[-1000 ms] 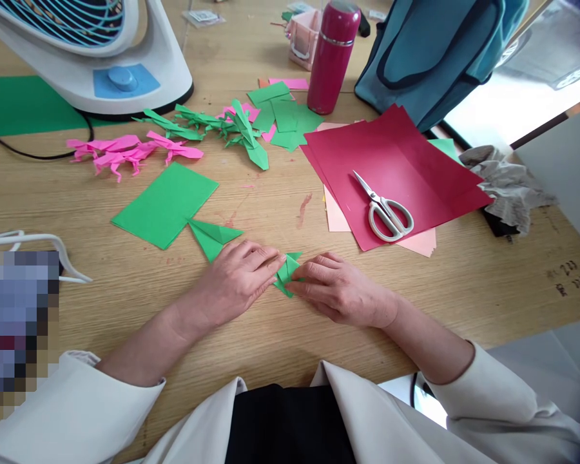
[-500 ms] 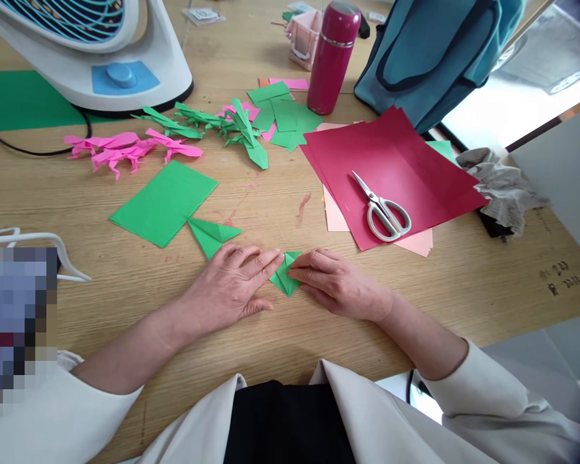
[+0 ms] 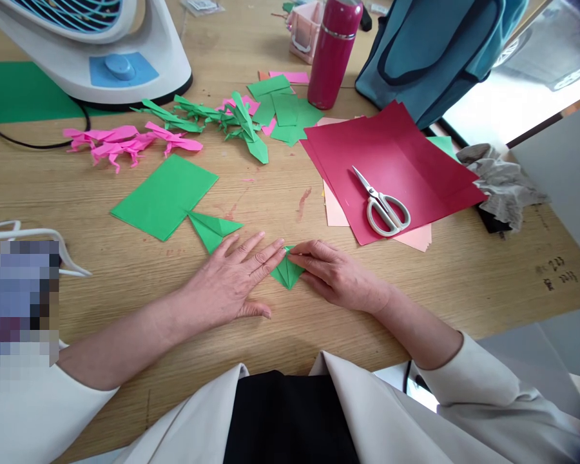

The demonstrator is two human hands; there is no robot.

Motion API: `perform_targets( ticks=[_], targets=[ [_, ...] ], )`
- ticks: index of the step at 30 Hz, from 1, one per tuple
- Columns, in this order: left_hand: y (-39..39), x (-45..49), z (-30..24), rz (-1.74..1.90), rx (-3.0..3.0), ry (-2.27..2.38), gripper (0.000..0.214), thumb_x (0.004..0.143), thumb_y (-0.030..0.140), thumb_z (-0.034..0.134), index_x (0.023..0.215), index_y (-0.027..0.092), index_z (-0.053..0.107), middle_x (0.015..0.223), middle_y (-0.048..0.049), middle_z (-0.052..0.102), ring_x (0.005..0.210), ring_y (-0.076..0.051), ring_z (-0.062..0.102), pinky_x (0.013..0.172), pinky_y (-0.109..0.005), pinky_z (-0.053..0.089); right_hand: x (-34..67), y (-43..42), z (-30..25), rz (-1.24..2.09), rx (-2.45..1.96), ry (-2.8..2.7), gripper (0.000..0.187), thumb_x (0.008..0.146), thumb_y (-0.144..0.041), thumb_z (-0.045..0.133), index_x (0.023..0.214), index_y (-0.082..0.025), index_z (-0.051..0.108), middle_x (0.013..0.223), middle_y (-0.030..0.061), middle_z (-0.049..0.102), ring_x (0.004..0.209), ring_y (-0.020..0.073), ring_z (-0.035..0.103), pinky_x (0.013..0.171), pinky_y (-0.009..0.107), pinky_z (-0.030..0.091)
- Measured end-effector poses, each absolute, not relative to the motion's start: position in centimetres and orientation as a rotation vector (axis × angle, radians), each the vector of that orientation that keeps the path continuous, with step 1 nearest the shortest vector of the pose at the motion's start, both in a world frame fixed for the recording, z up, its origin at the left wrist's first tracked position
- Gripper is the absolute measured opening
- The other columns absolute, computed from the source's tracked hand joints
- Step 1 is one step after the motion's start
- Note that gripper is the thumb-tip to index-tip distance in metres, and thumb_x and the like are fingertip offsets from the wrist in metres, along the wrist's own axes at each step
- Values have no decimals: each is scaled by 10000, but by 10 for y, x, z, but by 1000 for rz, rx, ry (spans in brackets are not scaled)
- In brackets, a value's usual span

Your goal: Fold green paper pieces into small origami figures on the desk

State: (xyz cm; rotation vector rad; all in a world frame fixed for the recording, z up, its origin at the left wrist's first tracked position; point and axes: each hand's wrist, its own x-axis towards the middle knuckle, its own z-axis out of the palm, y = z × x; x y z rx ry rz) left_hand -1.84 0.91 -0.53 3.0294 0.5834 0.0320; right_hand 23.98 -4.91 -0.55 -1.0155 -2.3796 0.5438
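Observation:
A small folded piece of green paper (image 3: 289, 274) lies flat on the table between my hands, creased down its middle. My left hand (image 3: 236, 276) is open and palm down, its fingers spread and the fingertips touching the paper's upper left edge. My right hand (image 3: 336, 274) has its fingertips pressed together at the paper's top and right side; its fingers hide part of that side. Just beyond my left hand lies another folded green paper (image 3: 213, 229), pointed in shape. A stack of green sheets (image 3: 167, 196) touches its tip.
Scissors (image 3: 386, 209) rest on red sheets (image 3: 415, 161) at right. Pink folded figures (image 3: 120, 145) and green folded figures (image 3: 249, 132) lie farther back. A fan (image 3: 140, 71), a red bottle (image 3: 333, 55) and a blue bag (image 3: 430, 58) stand behind. A pixelated device sits at left.
My left hand has flattened, with its fingers spread wider. My right fingertips have shifted slightly toward the paper's top. The whole view has tilted a little.

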Motion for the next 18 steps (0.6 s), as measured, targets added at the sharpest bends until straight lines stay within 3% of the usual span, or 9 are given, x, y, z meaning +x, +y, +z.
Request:
perform_targets(
  ticks=[6,11,18],
  targets=[
    [11,-20,-6,8,3037,575,957,844,664,632,1589,180,275,1635,-126,317,1488,-406,291,1198,-608,207,239,-49,-5,524,-1029,-2392,375,992,-153,460,1351,-81,544,1270,214,588,1232,287,558,1049,498,519],
    [12,-22,-7,91,3076,446,841,917,674,489,1574,181,314,1623,-127,346,1499,-371,285,1210,-604,180,239,-48,-5,515,-1020,-2387,383,978,-121,460,1347,-102,560,1271,205,600,1223,283,566,1036,502,527],
    [12,-26,-11,123,3045,366,807,930,651,481,1570,185,325,1602,-143,384,1489,-327,331,1191,-527,268,239,-48,-4,524,-1020,-2371,390,971,-84,431,1332,-108,575,1229,195,619,1180,271,587,1010,487,543]
  ],
)
